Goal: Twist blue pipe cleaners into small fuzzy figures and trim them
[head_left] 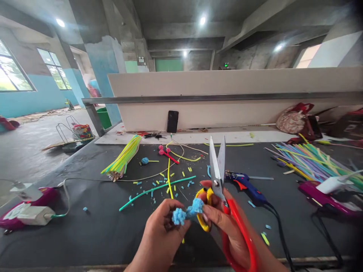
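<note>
My left hand (163, 234) pinches a light blue fuzzy pipe-cleaner piece (179, 216) with a fluffy ball at each end. My right hand (227, 223) is closed round red-handled scissors (217, 177); their blades point up and stand slightly apart. The thumb and fingers of that hand also touch the right-hand blue ball. A yellow looped handle (204, 223) shows among the right fingers; what it belongs to is partly hidden. Just beyond the hands lie a green pipe cleaner (155, 190), a yellow pipe cleaner (169, 177) and many small blue and yellow snippets.
A blue glue gun (249, 187) lies right of the scissors, its black cord running forward. Pipe-cleaner bundles lie at left (124, 156) and right (314, 162). Purple power strips with plugs sit at both sides. A phone (172, 121) leans on the back panel (227, 113).
</note>
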Tool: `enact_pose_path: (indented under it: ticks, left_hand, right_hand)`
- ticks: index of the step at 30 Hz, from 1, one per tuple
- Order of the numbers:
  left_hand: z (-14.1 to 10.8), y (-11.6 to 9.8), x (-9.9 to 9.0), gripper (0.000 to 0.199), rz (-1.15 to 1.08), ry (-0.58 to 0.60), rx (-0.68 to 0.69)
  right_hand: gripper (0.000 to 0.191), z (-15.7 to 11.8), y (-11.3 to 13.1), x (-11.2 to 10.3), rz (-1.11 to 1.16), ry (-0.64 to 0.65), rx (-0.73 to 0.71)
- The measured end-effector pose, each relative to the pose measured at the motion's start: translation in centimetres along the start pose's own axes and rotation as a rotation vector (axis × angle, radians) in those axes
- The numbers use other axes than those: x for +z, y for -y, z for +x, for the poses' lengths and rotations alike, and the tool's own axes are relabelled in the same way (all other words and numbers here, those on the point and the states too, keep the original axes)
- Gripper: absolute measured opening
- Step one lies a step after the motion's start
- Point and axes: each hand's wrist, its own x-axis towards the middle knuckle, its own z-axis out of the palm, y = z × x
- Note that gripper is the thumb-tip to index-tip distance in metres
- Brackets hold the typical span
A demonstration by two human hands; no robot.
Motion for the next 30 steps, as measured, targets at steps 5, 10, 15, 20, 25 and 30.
enact_pose_path:
  ticks: [5, 10, 15, 20, 25, 30]
  left_hand:
    - [0.3, -0.1, -0.3, 0.038, -0.351, 0.359, -0.304]
    - [0.6, -0.1, -0.3, 0.038, -0.323, 0.370, -0.387]
    - [0.4, 0.2, 0.4, 0.043, -0.306, 0.281, -0.372]
    - [0.4, 0.3, 0.2, 0.044, -0.546, 0.193, -0.441]
    - [0.8, -0.4, -1.7, 0.047, -0.672, 0.017, -0.348]
    - [1.1, -0.5, -3.4, 0.042, -0.894, 0.119, -0.230]
  right_hand:
    - [0.041, -0.2, 0.2, 0.1, -0.178, -0.027, 0.035]
    - [0.041, -0.1, -0.1, 0.0, -0.231, 0.013, 0.073]
    - [0.044, -0.1, -0.6, 0.0, -0.209, 0.062, 0.092]
    - [0.043, 0.1, -1.1, -0.5, -0.255, 0.047, 0.059]
    - [0.033, 0.2, -1.8, -1.2, -0.597, -0.039, -0.223]
    - [0.031, 0.0, -2.3, -1.4, -0.847, -0.116, -0.400]
